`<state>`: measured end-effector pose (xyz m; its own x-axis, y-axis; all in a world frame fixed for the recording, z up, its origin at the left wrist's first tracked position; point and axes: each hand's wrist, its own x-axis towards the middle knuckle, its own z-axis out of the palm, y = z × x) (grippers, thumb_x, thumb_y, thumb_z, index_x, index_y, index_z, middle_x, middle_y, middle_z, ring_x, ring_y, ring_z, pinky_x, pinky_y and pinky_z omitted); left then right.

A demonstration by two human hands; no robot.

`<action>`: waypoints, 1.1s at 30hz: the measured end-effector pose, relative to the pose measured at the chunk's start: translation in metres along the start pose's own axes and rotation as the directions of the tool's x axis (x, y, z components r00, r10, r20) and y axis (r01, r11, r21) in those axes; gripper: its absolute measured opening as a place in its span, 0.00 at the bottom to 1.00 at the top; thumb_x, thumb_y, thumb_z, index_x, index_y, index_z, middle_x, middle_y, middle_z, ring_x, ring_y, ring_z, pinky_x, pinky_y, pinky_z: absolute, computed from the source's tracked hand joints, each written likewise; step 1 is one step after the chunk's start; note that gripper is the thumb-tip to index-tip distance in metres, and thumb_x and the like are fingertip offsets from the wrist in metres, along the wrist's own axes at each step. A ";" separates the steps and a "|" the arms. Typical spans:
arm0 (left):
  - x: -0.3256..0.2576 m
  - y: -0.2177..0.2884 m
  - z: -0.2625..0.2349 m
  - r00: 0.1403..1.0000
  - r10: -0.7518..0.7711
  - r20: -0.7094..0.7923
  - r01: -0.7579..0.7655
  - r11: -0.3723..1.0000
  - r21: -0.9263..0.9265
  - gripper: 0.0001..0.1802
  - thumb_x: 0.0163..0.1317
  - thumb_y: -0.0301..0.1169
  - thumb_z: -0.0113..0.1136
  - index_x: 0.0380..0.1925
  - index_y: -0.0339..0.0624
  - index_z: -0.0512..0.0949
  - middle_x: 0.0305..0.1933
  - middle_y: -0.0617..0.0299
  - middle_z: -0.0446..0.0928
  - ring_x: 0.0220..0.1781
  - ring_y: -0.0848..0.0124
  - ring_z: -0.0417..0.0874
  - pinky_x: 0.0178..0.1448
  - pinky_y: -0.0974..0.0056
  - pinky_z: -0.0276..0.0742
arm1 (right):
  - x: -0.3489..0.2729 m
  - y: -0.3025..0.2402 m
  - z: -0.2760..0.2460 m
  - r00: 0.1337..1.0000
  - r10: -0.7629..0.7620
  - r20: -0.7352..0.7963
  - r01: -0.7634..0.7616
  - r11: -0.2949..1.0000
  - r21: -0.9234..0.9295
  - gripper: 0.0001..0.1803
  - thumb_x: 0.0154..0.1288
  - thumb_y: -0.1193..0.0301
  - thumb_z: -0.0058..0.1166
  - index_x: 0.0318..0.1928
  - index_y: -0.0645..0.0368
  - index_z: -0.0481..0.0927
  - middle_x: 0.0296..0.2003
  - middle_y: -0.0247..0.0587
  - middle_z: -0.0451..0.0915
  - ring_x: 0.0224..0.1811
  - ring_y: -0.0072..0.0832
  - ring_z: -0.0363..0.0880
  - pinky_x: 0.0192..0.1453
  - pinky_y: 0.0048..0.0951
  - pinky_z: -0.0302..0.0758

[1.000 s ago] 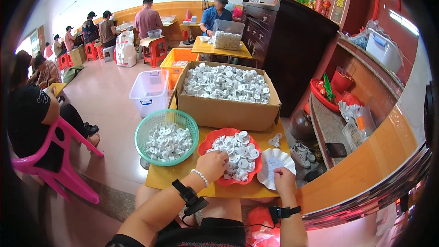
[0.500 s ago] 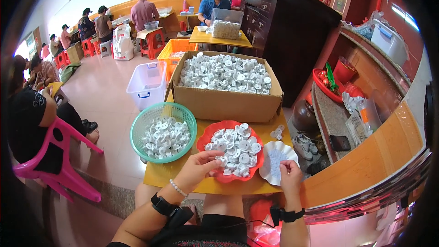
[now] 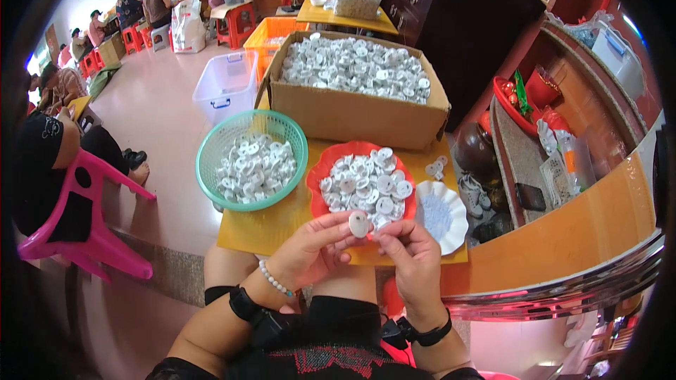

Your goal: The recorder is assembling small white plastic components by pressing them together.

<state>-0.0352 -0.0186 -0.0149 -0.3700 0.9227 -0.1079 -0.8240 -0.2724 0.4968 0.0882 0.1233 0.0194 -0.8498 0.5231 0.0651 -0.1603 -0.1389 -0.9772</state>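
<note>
Your left hand [image 3: 313, 250] pinches a small white round piece [image 3: 358, 224] between thumb and fingers, held just above the near edge of the yellow table [image 3: 271, 222]. Your right hand [image 3: 412, 257] meets it, fingertips closed against the piece's right side. The red bowl [image 3: 320, 169] of similar pieces sits just beyond.

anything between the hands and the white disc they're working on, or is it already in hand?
Nothing in the way. The small white disc is already pinched between the left hand and right hand, held just in front of the red tray of similar pieces.
</note>
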 end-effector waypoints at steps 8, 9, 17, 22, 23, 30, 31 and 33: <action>-0.006 -0.005 0.010 0.994 0.033 0.104 -0.030 0.999 -0.029 0.21 0.66 0.28 0.59 0.59 0.42 0.73 0.50 0.60 0.79 0.49 0.71 0.82 0.44 0.69 0.84 | -0.004 -0.012 0.009 0.981 -0.184 0.056 0.183 0.983 0.026 0.05 0.64 0.79 0.58 0.40 0.65 0.78 0.41 0.38 0.79 0.46 0.22 0.76 0.54 0.25 0.72; -0.007 -0.006 0.012 0.993 0.039 0.114 -0.039 0.999 -0.006 0.21 0.66 0.28 0.59 0.59 0.41 0.73 0.50 0.60 0.79 0.49 0.71 0.82 0.45 0.69 0.84 | -0.005 -0.011 0.008 0.983 -0.175 0.062 0.173 0.984 0.043 0.05 0.64 0.80 0.59 0.40 0.65 0.78 0.42 0.38 0.79 0.47 0.22 0.76 0.54 0.25 0.71; -0.011 -0.011 0.021 0.998 0.049 0.044 -0.051 0.998 0.046 0.18 0.62 0.26 0.63 0.54 0.42 0.76 0.47 0.58 0.80 0.46 0.69 0.83 0.44 0.66 0.85 | -0.012 -0.011 0.005 0.981 -0.189 0.051 0.190 0.982 -0.007 0.04 0.62 0.80 0.60 0.37 0.65 0.79 0.41 0.39 0.79 0.46 0.22 0.76 0.53 0.23 0.71; -0.013 -0.013 0.024 0.993 0.095 0.065 -0.103 0.985 0.138 0.17 0.62 0.25 0.63 0.51 0.41 0.78 0.49 0.61 0.80 0.50 0.71 0.82 0.48 0.65 0.84 | -0.017 -0.015 0.004 0.983 -0.181 0.041 0.182 0.983 -0.020 0.04 0.61 0.81 0.60 0.37 0.65 0.80 0.43 0.40 0.79 0.46 0.23 0.76 0.52 0.23 0.72; -0.013 -0.014 0.023 0.993 0.093 0.066 -0.101 0.985 0.137 0.17 0.62 0.25 0.63 0.51 0.41 0.78 0.49 0.61 0.80 0.50 0.71 0.82 0.48 0.65 0.84 | -0.018 -0.015 0.005 0.983 -0.180 0.039 0.181 0.983 -0.021 0.04 0.61 0.81 0.60 0.37 0.65 0.80 0.43 0.40 0.79 0.46 0.23 0.76 0.52 0.23 0.72; -0.014 -0.016 0.024 0.983 0.170 0.065 -0.180 0.961 0.211 0.17 0.60 0.23 0.65 0.50 0.39 0.78 0.49 0.60 0.80 0.50 0.71 0.82 0.48 0.64 0.84 | -0.021 -0.015 0.004 0.978 -0.197 0.067 0.200 0.979 -0.034 0.04 0.61 0.81 0.60 0.36 0.65 0.80 0.45 0.42 0.78 0.47 0.24 0.76 0.53 0.24 0.73; -0.014 -0.016 0.023 0.981 0.181 0.067 -0.191 0.958 0.216 0.17 0.60 0.23 0.65 0.50 0.39 0.78 0.49 0.60 0.80 0.50 0.71 0.82 0.48 0.64 0.84 | -0.021 -0.015 0.004 0.977 -0.200 0.075 0.203 0.978 -0.039 0.04 0.61 0.81 0.60 0.36 0.65 0.80 0.45 0.42 0.78 0.47 0.24 0.76 0.53 0.24 0.73; -0.015 -0.015 0.024 0.981 0.180 0.069 -0.192 0.956 0.224 0.17 0.60 0.23 0.65 0.50 0.38 0.78 0.49 0.59 0.80 0.49 0.71 0.82 0.48 0.64 0.84 | -0.021 -0.016 0.003 0.975 -0.209 0.079 0.213 0.976 -0.044 0.04 0.61 0.81 0.60 0.36 0.65 0.79 0.45 0.42 0.78 0.47 0.24 0.76 0.53 0.24 0.73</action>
<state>-0.0071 -0.0213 -0.0001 -0.4820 0.8751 0.0435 -0.6207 -0.3761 0.6880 0.1068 0.1120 0.0341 -0.8342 0.4728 0.2837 -0.3154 0.0129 -0.9489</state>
